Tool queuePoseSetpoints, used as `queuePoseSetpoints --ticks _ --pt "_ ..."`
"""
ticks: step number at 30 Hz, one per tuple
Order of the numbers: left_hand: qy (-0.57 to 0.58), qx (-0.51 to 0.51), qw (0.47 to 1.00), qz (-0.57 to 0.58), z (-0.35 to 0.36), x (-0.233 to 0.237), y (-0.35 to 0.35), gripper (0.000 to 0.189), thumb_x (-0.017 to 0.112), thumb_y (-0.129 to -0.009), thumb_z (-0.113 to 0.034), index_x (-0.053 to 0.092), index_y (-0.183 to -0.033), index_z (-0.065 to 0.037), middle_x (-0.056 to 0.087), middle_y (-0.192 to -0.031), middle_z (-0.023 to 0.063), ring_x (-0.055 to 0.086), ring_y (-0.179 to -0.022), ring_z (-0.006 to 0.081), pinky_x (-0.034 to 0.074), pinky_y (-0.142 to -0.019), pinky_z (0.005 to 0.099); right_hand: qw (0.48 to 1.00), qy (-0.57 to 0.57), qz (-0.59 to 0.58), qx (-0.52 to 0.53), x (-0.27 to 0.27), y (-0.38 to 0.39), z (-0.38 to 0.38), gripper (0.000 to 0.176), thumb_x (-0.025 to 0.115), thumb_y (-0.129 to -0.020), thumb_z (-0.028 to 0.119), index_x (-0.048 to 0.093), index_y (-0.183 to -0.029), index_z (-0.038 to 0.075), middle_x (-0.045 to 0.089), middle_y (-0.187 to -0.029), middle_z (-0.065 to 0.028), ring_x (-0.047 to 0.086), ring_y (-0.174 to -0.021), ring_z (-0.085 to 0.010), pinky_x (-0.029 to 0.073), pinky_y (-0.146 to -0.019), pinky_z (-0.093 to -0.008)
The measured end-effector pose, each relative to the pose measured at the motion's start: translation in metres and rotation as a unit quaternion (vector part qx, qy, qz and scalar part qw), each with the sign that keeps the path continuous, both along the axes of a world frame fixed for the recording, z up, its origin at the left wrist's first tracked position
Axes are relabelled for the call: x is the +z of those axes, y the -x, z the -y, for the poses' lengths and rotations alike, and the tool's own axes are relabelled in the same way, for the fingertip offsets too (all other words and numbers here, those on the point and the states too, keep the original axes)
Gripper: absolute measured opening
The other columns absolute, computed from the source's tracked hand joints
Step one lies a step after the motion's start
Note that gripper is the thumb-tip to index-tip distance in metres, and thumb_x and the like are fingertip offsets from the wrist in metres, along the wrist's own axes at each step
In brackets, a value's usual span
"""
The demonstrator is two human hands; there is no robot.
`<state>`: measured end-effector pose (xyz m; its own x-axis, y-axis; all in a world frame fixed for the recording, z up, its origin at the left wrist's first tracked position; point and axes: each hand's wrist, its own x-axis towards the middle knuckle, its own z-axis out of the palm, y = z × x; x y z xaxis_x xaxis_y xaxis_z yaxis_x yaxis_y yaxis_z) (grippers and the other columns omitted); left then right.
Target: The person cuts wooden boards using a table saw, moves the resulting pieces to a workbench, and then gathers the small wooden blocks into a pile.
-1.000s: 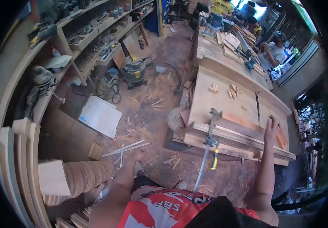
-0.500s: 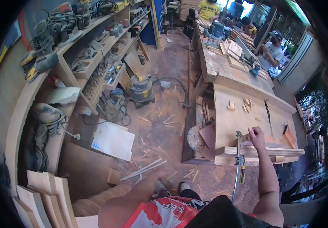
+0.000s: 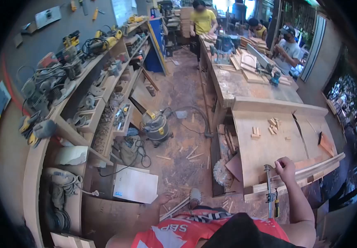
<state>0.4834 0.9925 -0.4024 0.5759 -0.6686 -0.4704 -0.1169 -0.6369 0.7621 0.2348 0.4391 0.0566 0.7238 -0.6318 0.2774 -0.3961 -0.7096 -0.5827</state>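
clamp (image 3: 269, 193): one | right hand (image 3: 286, 167): fisted, beside clamp top

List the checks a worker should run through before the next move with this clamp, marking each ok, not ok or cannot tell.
1. Bar clamp spans the stacked boards: ok.
2. Right hand closed beside the clamp head, grip on it: cannot tell.
3. Left hand free, at the side: ok.
4. Clamp tight: cannot tell.
5. Floor clear of offcuts: not ok.
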Motion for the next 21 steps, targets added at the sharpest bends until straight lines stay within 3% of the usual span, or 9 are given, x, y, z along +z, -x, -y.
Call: queuePoseSetpoints --ticks 3,5,9,10,11,13,15,19,21 --pt "0.005 -0.174 0.953 0.246 0.011 0.052 -0.053 0.038 0.058 -0.096 -0.034 0.067 -0.125 -0.011 0.068 -0.117 0.0109 0.068 -0.092 0.0235 0.055 -0.082 0.0384 1.0 -0.007 -0.004 0.006 -0.019 0.004 0.018 0.016 0.072 -0.08 0.017 0.067 -0.075 0.002 0.065 -0.067 -0.0114 0.063 -0.056 -0.021 0.05 -0.056 -0.0325" --pt "-0.117 -0.037 0.992 0.008 0.026 0.069 -0.068 0.038 0.058 -0.094 -0.035 0.068 -0.119 -0.007 0.07 -0.106 0.0139 0.068 -0.08 0.0228 0.056 -0.071 0.0383 1.0 -0.01 -0.005 -0.001 -0.013 -0.001 0.018 0.016 0.073 -0.079 0.016 0.067 -0.074 0.002 0.064 -0.066 -0.0109 0.063 -0.055 -0.0212 0.049 -0.055 -0.0325" --pt "-0.159 -0.04 0.982 0.097 0.081 0.015 -0.159 0.034 0.058 -0.093 -0.032 0.068 -0.107 -0.003 0.07 -0.095 0.0144 0.065 -0.068 0.0221 0.053 -0.058 0.0386 0.999 0.023 -0.022 0.006 0.003 -0.001 0.003 0.012 0.072 -0.079 0.011 0.065 -0.077 0.001 0.06 -0.066 -0.0085 0.059 -0.057 -0.0156 0.046 -0.053 -0.0295" --pt "-0.105 0.06 0.993 -0.002 0.104 0.037 -0.168 0.04 0.058 -0.094 -0.035 0.063 -0.118 -0.003 0.069 -0.105 0.0156 0.066 -0.085 0.026 0.053 -0.072 0.04 0.999 0.021 -0.029 0.0 0.0 -0.001 0.005 0.012 0.072 -0.079 0.011 0.065 -0.077 0.001 0.06 -0.066 -0.0085 0.059 -0.057 -0.0156 0.046 -0.053 -0.0295" --pt "-0.052 0.159 0.98 -0.103 0.137 0.07 -0.181 0.049 0.057 -0.096 -0.039 0.059 -0.129 -0.003 0.069 -0.115 0.0169 0.066 -0.102 0.03 0.053 -0.086 0.0415 0.999 0.048 -0.027 0.002 -0.005 0.0 0.01 0.013 0.074 -0.077 0.012 0.065 -0.076 0.002 0.06 -0.064 -0.0086 0.06 -0.055 -0.0174 0.047 -0.052 -0.0297" --pt "0.157 0.234 0.899 -0.336 0.179 0.047 -0.214 0.047 0.058 -0.097 -0.038 0.054 -0.133 -0.008 0.067 -0.114 0.0106 0.065 -0.099 0.0234 0.052 -0.084 0.0385 0.997 0.072 -0.036 -0.005 -0.004 0.003 0.009 0.014 0.076 -0.074 0.012 0.065 -0.075 0.002 0.06 -0.063 -0.0087 0.06 -0.054 -0.0191 0.048 -0.051 -0.0299" --pt "0.259 0.365 0.815 -0.367 0.229 0.086 -0.202 0.047 0.058 -0.098 -0.037 0.048 -0.137 -0.013 0.064 -0.12 0.0105 0.062 -0.105 0.0223 0.051 -0.087 0.038 0.998 0.026 -0.054 -0.024 0.003 0.001 0.004 0.019 0.077 -0.073 0.015 0.066 -0.081 0.002 0.061 -0.067 -0.0099 0.059 -0.055 -0.0207 0.048 -0.053 -0.0313" --pt "0.284 0.374 0.754 -0.459 0.273 0.093 -0.205 0.05 0.055 -0.099 -0.041 0.044 -0.14 -0.013 0.061 -0.126 0.0119 0.06 -0.111 0.0237 0.049 -0.091 0.0391 0.988 -0.076 -0.1 -0.086 -0.002 0.011 0.011 0.02 0.073 -0.075 0.014 0.066 -0.09 0.002 0.062 -0.079 -0.0115 0.059 -0.066 -0.02 0.048 -0.061 -0.0326" --pt "0.273 0.36 0.736 -0.504 0.278 0.092 -0.221 0.052 0.053 -0.099 -0.045 0.045 -0.139 -0.013 0.058 -0.13 0.0129 0.057 -0.115 0.0248 0.048 -0.093 0.0401 0.988 0.018 -0.119 -0.099 -0.006 0.007 0.012 0.023 0.072 -0.074 0.017 0.066 -0.092 0.002 0.063 -0.084 -0.0125 0.061 -0.077 -0.0243 0.049 -0.069 -0.0353"
